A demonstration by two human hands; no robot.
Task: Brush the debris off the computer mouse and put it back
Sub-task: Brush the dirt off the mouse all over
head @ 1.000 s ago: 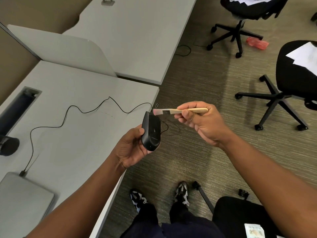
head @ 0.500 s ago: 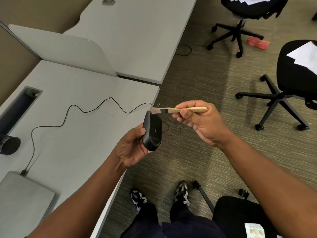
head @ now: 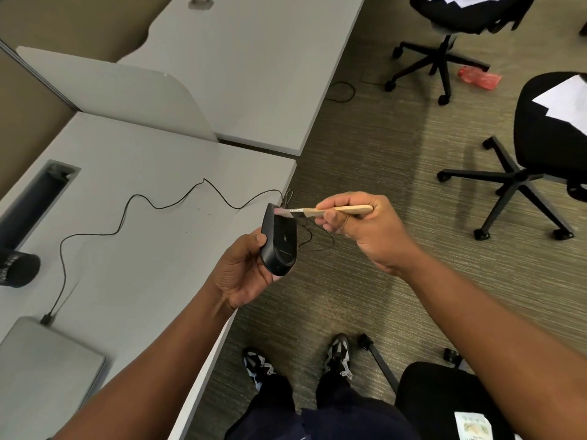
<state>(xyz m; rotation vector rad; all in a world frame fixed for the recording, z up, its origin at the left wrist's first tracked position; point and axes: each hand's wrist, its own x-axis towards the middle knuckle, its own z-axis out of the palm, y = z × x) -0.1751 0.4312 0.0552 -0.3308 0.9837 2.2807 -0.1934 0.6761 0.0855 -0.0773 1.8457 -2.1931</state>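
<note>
My left hand grips a black computer mouse, turned on its side with the underside facing me, just past the desk's right edge. My right hand pinches a small brush with a pale wooden handle. The brush's pinkish bristles touch the top end of the mouse. The mouse's thin black cable snakes across the grey desk to a plug beside a closed grey laptop.
A dark cup stands at the desk's left edge near a cable slot. A white divider panel and a second desk lie behind. Black office chairs stand on the carpet to the right; my feet are below.
The brush tip has slid a little leftward across the top end of the mouse. Both hands otherwise stay in place.
</note>
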